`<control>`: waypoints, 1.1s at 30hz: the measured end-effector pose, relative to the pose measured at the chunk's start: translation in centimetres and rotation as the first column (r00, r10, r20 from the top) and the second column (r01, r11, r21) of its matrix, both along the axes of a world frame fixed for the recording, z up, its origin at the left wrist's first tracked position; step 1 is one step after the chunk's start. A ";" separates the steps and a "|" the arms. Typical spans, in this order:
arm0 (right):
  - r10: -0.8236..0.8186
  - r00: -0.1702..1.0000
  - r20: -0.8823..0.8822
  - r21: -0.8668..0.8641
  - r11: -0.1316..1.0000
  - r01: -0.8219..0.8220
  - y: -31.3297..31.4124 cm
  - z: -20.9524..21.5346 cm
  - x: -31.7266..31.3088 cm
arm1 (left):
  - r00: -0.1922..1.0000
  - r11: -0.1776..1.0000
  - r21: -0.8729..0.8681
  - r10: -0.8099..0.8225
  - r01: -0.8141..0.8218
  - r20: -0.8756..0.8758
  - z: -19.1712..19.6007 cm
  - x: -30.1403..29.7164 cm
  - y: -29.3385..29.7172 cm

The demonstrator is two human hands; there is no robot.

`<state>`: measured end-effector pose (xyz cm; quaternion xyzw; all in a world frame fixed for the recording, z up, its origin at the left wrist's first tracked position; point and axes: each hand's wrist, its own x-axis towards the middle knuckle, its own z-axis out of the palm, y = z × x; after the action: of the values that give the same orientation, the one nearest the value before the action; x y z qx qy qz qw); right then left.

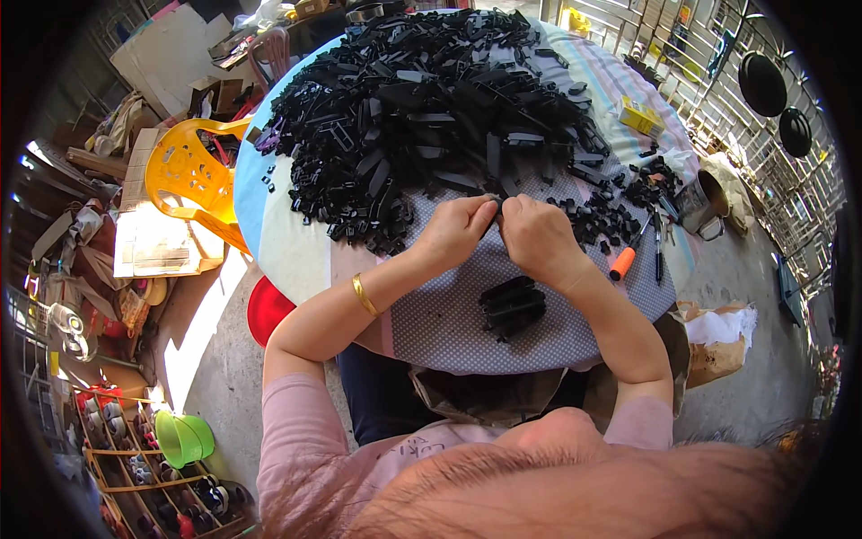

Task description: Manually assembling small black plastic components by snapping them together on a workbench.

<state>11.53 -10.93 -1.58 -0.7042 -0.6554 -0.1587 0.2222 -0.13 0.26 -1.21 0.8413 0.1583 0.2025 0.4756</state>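
My left hand (456, 230) and my right hand (535, 235) meet at the fingertips over a round table (287, 242), both pinching a small black plastic part (496, 208) between them. A gold bangle (363, 295) sits on my left wrist. A large heap of black plastic parts (422, 108) covers the far half of the table, just beyond my hands. A small neat stack of black parts (512, 307) lies on the dotted cloth below my hands.
Smaller black pieces (611, 216), an orange-handled tool (623, 260) and a pen (658, 251) lie right of my hands. A yellow box (641, 117) and a metal can (699, 202) stand at the right rim. A yellow plastic chair (193, 175) and a red stool (268, 310) are on the left.
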 end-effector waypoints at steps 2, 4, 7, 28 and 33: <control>0.043 0.998 -0.034 -0.038 0.998 -0.045 0.1 -0.1 0.3 | 1.000 1.000 0.011 -0.013 0.012 0.018 -0.3 -0.1 0.3; 0.140 0.988 -0.064 0.008 0.990 -0.140 0.2 -0.2 0.4 | 0.999 0.999 0.021 -0.027 0.026 0.036 -0.5 0.0 0.4; 0.180 0.983 -0.031 0.048 0.983 -0.179 0.3 0.1 0.5 | 0.994 0.993 0.119 0.008 -0.021 0.107 -0.9 -0.1 0.0; -0.505 0.853 -0.128 -0.171 0.859 0.483 -4.0 1.8 12.3 | 0.990 0.395 -0.908 -0.041 0.138 0.132 0.3 0.4 2.0; -0.661 0.750 0.033 -0.473 0.651 0.594 -3.1 0.6 13.6 | 0.991 0.599 -0.789 -0.079 0.137 0.112 -0.5 0.3 2.1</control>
<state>25.14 -14.03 -0.95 -0.9280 -0.3711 -0.0176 0.0282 0.16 2.40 -1.67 0.5439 0.1650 0.1092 0.8155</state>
